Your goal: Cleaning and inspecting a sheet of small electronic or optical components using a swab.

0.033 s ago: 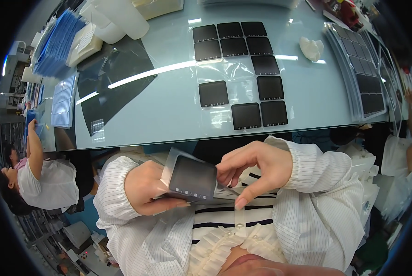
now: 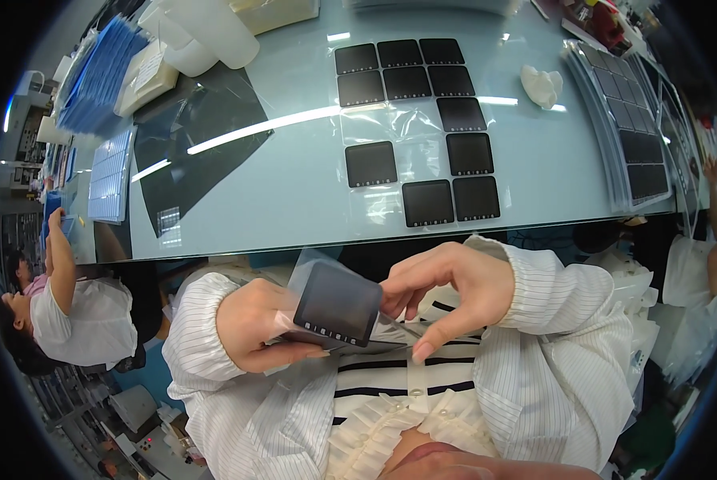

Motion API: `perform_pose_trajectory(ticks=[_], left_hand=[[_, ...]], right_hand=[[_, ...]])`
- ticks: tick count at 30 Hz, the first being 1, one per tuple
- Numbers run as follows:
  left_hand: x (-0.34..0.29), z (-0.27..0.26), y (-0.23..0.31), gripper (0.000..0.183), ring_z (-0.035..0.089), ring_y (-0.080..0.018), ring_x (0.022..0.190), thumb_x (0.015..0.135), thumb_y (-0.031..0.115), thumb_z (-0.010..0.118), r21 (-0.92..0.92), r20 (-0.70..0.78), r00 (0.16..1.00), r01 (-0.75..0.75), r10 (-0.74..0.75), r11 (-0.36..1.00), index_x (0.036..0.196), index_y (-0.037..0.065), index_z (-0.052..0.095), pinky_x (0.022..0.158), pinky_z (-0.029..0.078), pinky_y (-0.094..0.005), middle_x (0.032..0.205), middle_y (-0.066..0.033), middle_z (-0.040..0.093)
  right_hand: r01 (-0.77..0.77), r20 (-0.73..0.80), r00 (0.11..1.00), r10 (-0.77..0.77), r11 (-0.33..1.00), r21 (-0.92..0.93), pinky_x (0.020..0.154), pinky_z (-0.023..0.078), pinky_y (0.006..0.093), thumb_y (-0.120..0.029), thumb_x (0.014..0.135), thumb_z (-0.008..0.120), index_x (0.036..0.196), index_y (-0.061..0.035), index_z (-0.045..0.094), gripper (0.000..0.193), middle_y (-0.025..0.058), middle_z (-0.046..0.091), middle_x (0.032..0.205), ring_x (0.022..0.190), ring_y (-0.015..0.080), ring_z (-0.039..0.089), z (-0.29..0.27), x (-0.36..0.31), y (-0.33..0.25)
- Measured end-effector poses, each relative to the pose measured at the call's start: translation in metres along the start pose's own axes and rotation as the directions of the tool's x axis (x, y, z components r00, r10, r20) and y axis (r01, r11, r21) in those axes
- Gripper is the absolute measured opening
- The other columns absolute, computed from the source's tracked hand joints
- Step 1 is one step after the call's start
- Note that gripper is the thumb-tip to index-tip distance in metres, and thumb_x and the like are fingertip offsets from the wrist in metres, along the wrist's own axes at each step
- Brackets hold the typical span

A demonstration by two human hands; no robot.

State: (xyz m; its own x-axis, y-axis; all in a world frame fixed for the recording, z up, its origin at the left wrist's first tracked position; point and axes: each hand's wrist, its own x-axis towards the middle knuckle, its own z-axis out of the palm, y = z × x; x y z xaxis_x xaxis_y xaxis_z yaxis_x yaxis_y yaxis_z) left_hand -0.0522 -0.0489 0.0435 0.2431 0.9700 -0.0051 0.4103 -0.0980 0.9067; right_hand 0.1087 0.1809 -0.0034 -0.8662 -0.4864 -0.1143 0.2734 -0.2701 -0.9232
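Observation:
In front of my chest my left hand (image 2: 254,324) grips a dark square panel (image 2: 338,304) with a row of small pale marks along its lower edge. Clear film (image 2: 314,268) sticks up behind the panel's top left corner. My right hand (image 2: 450,292) is at the panel's right side, its fingers curled and its thumb lower down. Between that thumb and fingers runs the edge of a thin dark sheet (image 2: 400,326); how far it reaches behind the panel is hidden. On the glass-topped table (image 2: 294,192) lie several similar dark panels (image 2: 470,154) in rows on clear film.
A stack of panel sheets (image 2: 626,120) stands at the table's right end, with crumpled white tissue (image 2: 542,86) to its left. Dark film (image 2: 206,144), blue sheets (image 2: 102,76) and white rolls (image 2: 214,32) are at the left. Another person (image 2: 86,312) sits at far left.
My right hand has shifted slightly to the right, and more of the thin sheet's edge shows. The panel in my left hand has tilted a little, with its film moving along.

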Motion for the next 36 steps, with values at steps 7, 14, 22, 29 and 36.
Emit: perform_pose_trajectory(ticks=[7, 14, 22, 29, 36], left_hand=[[-0.02, -0.001, -0.017, 0.026, 0.062, -0.0273, 0.058, 0.076, 0.004, 0.067, -0.051, -0.02, 0.999, 0.048, -0.049, 0.998, 0.101, -0.002, 0.06, 0.051, 0.046, -0.0319, 0.074, -0.012, 0.064], [-0.029, -0.002, -0.024, 0.02, 0.064, -0.0236, 0.06, 0.077, 0.003, 0.067, -0.128, -0.1, 0.995, -0.003, -0.009, 0.992, 0.095, -0.004, 0.063, 0.054, 0.048, -0.0279, 0.078, -0.0123, 0.065], [-0.037, 0.002, -0.021, 0.021, 0.064, -0.0219, 0.058, 0.077, 0.004, 0.069, -0.173, -0.078, 0.996, 0.034, -0.048, 0.984, 0.095, -0.004, 0.063, 0.053, 0.048, -0.0267, 0.075, -0.0108, 0.066], [-0.029, 0.004, -0.006, 0.025, 0.064, -0.0231, 0.059, 0.076, 0.005, 0.07, -0.192, -0.05, 0.984, 0.157, -0.169, 0.969, 0.099, -0.003, 0.063, 0.052, 0.049, -0.027, 0.075, -0.0119, 0.066], [-0.029, 0.016, -0.019, 0.028, 0.063, -0.0264, 0.057, 0.077, 0.007, 0.07, -0.242, -0.04, 0.988, 0.138, -0.152, 0.96, 0.102, -0.003, 0.062, 0.05, 0.047, -0.0288, 0.072, -0.0134, 0.065]], right_hand=[[-0.029, -0.029, 0.999, 0.027, 0.998, -0.064, 0.079, 0.05, 0.0294, -0.01, 0.063, 0.083, 0.121, -0.0056, 0.058, 0.064, 0.0111, 0.063, 0.111, 0.1, 0.0192, 0.06, -0.013, -0.016, -0.026], [0.016, -0.106, 0.994, -0.011, 0.999, 0.041, 0.085, 0.049, 0.0326, -0.011, 0.062, 0.084, 0.123, -0.0075, 0.057, 0.067, 0.0128, 0.064, 0.109, 0.103, 0.0214, 0.06, -0.019, -0.01, -0.028], [-0.068, -0.216, 0.779, -0.589, 0.263, -0.962, 0.074, 0.05, 0.0329, -0.012, 0.06, 0.079, 0.115, -0.0028, 0.058, 0.059, 0.0126, 0.055, 0.106, 0.093, 0.0269, 0.056, -0.021, 0.027, -0.014], [-0.076, -0.039, 0.784, -0.619, -0.033, -0.997, 0.076, 0.053, 0.0339, -0.019, 0.062, 0.076, 0.097, -0.0003, 0.065, 0.041, 0.0104, 0.063, 0.096, 0.094, 0.026, 0.059, -0.025, 0.038, 0.02], [-0.112, -0.041, 0.744, -0.667, -0.063, -0.992, 0.072, 0.054, 0.0334, -0.022, 0.063, 0.076, 0.087, -0.0003, 0.067, 0.034, 0.0098, 0.065, 0.093, 0.097, 0.0286, 0.059, -0.026, 0.043, 0.02]])
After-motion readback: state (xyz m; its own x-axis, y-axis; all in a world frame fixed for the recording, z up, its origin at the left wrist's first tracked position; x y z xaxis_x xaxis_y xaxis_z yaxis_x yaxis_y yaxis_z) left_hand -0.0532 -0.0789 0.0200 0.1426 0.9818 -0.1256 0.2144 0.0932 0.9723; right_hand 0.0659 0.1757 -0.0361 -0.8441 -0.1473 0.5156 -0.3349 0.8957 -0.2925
